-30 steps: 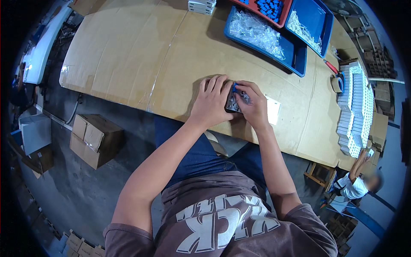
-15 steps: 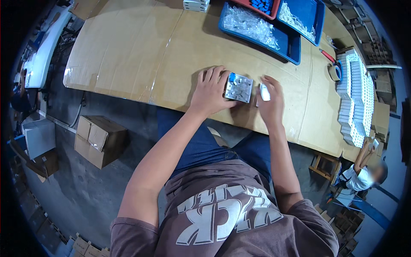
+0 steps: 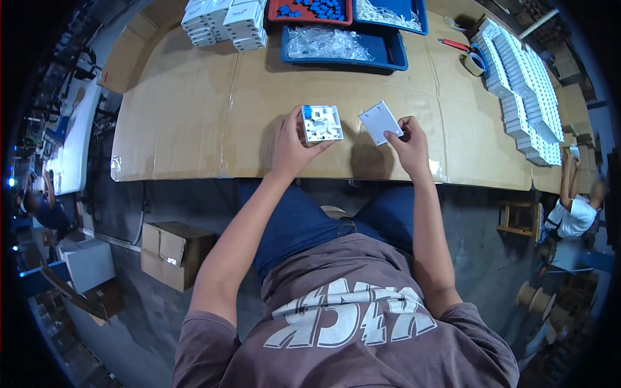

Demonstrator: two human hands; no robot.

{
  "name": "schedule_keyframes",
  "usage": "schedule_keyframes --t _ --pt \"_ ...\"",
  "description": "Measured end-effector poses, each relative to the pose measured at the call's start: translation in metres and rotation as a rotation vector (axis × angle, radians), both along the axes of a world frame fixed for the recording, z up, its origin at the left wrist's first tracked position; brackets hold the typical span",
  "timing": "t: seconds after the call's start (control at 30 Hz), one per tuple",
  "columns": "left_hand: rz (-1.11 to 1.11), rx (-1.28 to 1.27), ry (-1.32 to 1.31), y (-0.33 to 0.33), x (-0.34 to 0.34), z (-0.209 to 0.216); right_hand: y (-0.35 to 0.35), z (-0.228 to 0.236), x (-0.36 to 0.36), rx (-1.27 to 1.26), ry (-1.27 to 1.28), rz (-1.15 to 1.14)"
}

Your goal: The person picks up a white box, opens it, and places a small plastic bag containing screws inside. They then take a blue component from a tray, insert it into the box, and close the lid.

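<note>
Between the thumb and fingers of my left hand [image 3: 290, 145] is a square white plastic box [image 3: 321, 123], its open side facing up. Inside it show a blue part at one corner and several small white and clear pieces, too small to name. My right hand [image 3: 410, 146] pinches a flat white cover [image 3: 380, 123] by its lower right corner, tilted above the cardboard tabletop. A gap separates cover and box.
Beyond my hands stand a blue tray [image 3: 391, 59] of clear plastic pieces, a red tray [image 3: 310, 21] of blue parts and another blue tray [image 3: 422, 24] of white pieces. White box stacks [image 3: 246, 24] rise far left; rows of white boxes [image 3: 527, 97] line the right, near a tape roll [image 3: 475, 63] and red-handled tool [image 3: 453, 44].
The white cover, edge-on by my right palm before, is now turned flat and held out by its corner. The view has shifted, bringing more of the trays and box stacks into sight.
</note>
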State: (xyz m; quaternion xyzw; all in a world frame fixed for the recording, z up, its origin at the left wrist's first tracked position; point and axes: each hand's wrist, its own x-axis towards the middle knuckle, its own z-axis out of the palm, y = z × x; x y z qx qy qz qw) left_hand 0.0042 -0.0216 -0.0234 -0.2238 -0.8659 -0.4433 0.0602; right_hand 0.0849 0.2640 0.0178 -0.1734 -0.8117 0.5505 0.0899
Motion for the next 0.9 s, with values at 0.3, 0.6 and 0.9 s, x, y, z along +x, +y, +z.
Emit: schedule_keyframes --t 0.3,0.6,0.9 --pt "-0.061 1.29 -0.775 0.017 0.073 0.078 0.003 0.094 0.042 -0.705 0.215 -0.06" --pt "-0.246 1.445 -1.306 0.011 0.077 0.11 -0.025 0.083 0.037 -1.121 0.22 0.075" --pt "-0.472 1.553 -1.335 0.007 0.071 0.1 -0.032 0.101 0.026 -0.963 0.261 -0.02"
